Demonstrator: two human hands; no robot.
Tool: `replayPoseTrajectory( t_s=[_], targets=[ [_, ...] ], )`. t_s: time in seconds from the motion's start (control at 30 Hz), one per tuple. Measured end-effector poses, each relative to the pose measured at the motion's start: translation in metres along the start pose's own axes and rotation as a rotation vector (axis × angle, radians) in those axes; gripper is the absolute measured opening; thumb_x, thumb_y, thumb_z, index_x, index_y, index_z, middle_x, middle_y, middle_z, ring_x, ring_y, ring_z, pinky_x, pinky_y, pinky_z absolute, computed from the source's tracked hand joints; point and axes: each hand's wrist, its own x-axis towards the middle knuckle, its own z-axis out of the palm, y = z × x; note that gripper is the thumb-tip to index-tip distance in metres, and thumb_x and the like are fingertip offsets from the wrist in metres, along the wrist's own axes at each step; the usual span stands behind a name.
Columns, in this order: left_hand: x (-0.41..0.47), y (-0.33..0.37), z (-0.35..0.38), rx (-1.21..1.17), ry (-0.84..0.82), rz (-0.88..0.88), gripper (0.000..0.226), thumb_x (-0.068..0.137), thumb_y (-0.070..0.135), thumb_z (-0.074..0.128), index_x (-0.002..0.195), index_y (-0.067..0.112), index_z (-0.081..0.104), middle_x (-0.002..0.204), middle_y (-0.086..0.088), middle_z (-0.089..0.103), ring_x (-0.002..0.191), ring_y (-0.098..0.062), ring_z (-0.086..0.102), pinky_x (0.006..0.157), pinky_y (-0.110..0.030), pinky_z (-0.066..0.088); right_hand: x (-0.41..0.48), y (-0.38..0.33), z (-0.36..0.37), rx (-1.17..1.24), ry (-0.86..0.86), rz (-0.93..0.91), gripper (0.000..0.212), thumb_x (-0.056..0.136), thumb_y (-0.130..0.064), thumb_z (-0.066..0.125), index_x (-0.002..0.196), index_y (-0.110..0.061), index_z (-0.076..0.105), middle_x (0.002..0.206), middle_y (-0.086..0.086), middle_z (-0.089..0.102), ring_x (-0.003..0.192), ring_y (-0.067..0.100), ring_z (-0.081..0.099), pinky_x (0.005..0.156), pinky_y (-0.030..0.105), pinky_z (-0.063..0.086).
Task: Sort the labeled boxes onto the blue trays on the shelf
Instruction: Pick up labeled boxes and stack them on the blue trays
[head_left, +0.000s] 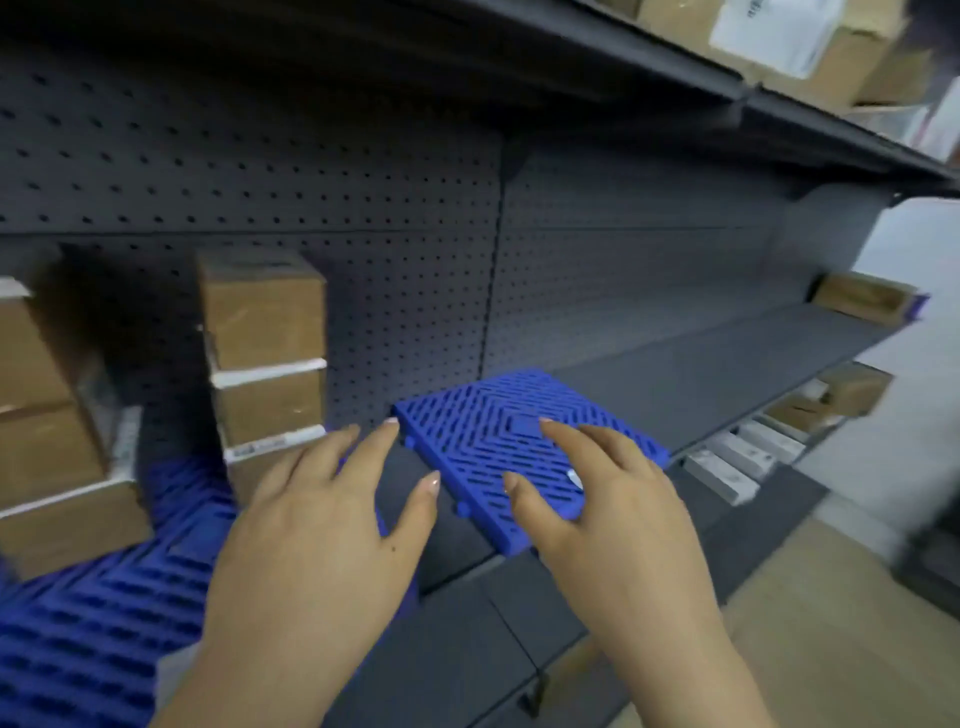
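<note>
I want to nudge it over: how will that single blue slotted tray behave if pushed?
The blue tray looks like rigid moulded plastic, so it should slide whole, not flex. Its many slots suggest it is light. Lying flat on the shelf, it seems unlikely to tip.

Background fixtures
Dark grey pegboard back panel (363, 182) behind; pale wood-pattern floor (831, 649) lower right; white wall (924, 249) far right.

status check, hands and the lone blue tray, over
Left hand open, holding nothing. Right hand open, spread over blue tray, contact unclear. Tray bare on shelf, stacked boxes to its left.
</note>
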Motion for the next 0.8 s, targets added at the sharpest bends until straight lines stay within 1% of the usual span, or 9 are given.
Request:
replayPoseTrajectory(
  t_s=[0.1, 0.17, 0.3, 0.37, 0.43, 0.5, 0.6, 0.73, 0.8],
  targets=[
    [-0.020, 0.049, 0.026, -0.017, -0.020, 0.066, 0.077, 0.080, 0.076, 0.017, 0.140, 0.032, 0.038, 0.138, 0.005, 0.049, 0.125, -0.021, 0.043, 0.103, -0.038, 0.036, -0.025, 0.057, -0.019, 0.008, 0.030, 0.051, 0.064, 0.075, -0.069, 0.042, 0.132, -0.041, 0.044, 0.136, -0.011, 0.045, 0.125, 0.013, 0.041, 0.101, 0.039, 0.039],
    [-0.036, 0.086, 0.045, -0.018, -0.046, 0.092, 0.078, 0.078, 0.075, 0.016, 0.141, 0.035, 0.035, 0.140, 0.004, 0.047, 0.128, -0.023, 0.040, 0.103, -0.041, 0.036, -0.043, 0.100, -0.038, -0.019, 0.039, 0.078, 0.065, 0.074, -0.070, 0.041, 0.133, -0.043, 0.042, 0.138, -0.013, 0.043, 0.127, 0.011, 0.039, 0.102, 0.039, 0.038],
    [-0.067, 0.171, 0.088, -0.095, -0.143, 0.126, 0.081, 0.073, 0.076, 0.013, 0.144, 0.039, 0.026, 0.148, 0.003, 0.036, 0.137, -0.027, 0.027, 0.108, -0.046, 0.032, -0.076, 0.191, -0.083, -0.090, -0.031, 0.182, 0.066, 0.077, -0.068, 0.045, 0.138, -0.051, 0.023, 0.148, -0.017, 0.026, 0.135, 0.008, 0.025, 0.109, 0.037, 0.029],
    [-0.080, 0.222, 0.106, -0.117, -0.176, 0.181, 0.083, 0.071, 0.077, 0.006, 0.146, 0.042, 0.012, 0.154, 0.006, 0.023, 0.142, -0.024, 0.014, 0.112, -0.042, 0.022, -0.090, 0.234, -0.105, -0.124, -0.037, 0.239, 0.069, 0.076, -0.071, 0.041, 0.139, -0.052, 0.017, 0.151, -0.017, 0.019, 0.137, 0.009, 0.020, 0.111, 0.036, 0.026],
    [-0.091, 0.271, 0.121, -0.158, -0.184, 0.228, 0.081, 0.070, 0.077, 0.004, 0.145, 0.045, 0.001, 0.155, 0.008, 0.014, 0.143, -0.021, 0.006, 0.113, -0.039, 0.019, -0.101, 0.272, -0.125, -0.152, -0.042, 0.295, 0.071, 0.076, -0.072, 0.040, 0.139, -0.053, 0.013, 0.152, -0.017, 0.014, 0.138, 0.009, 0.016, 0.112, 0.036, 0.023],
    [-0.098, 0.314, 0.135, -0.187, -0.202, 0.258, 0.081, 0.071, 0.077, 0.008, 0.145, 0.045, 0.004, 0.155, 0.008, 0.016, 0.143, -0.022, 0.008, 0.112, -0.040, 0.021, -0.109, 0.309, -0.143, -0.171, -0.019, 0.338, 0.071, 0.076, -0.071, 0.041, 0.139, -0.052, 0.014, 0.153, -0.015, 0.014, 0.138, 0.010, 0.017, 0.112, 0.036, 0.023],
    [-0.103, 0.363, 0.159, -0.216, -0.222, 0.305, 0.078, 0.075, 0.076, 0.018, 0.143, 0.040, 0.025, 0.148, 0.002, 0.035, 0.138, -0.028, 0.025, 0.106, -0.046, 0.031, -0.117, 0.358, -0.164, -0.187, 0.020, 0.415, 0.072, 0.075, -0.072, 0.039, 0.140, -0.050, 0.018, 0.153, -0.011, 0.018, 0.138, 0.012, 0.020, 0.111, 0.038, 0.024],
    [-0.093, 0.422, 0.193, -0.227, -0.232, 0.346, 0.082, 0.072, 0.077, 0.016, 0.143, 0.038, 0.027, 0.148, 0.000, 0.036, 0.135, -0.029, 0.028, 0.104, -0.046, 0.033, -0.114, 0.418, -0.184, -0.184, 0.046, 0.503, 0.072, 0.074, -0.074, 0.037, 0.139, -0.051, 0.015, 0.153, -0.012, 0.016, 0.138, 0.011, 0.018, 0.111, 0.038, 0.023],
    [-0.081, 0.451, 0.210, -0.234, -0.239, 0.358, 0.083, 0.071, 0.078, 0.014, 0.144, 0.040, 0.024, 0.149, 0.001, 0.033, 0.136, -0.027, 0.026, 0.104, -0.046, 0.032, -0.104, 0.448, -0.191, -0.190, 0.055, 0.533, 0.072, 0.074, -0.074, 0.037, 0.139, -0.052, 0.014, 0.153, -0.013, 0.014, 0.137, 0.011, 0.017, 0.111, 0.037, 0.023]
  ],
)
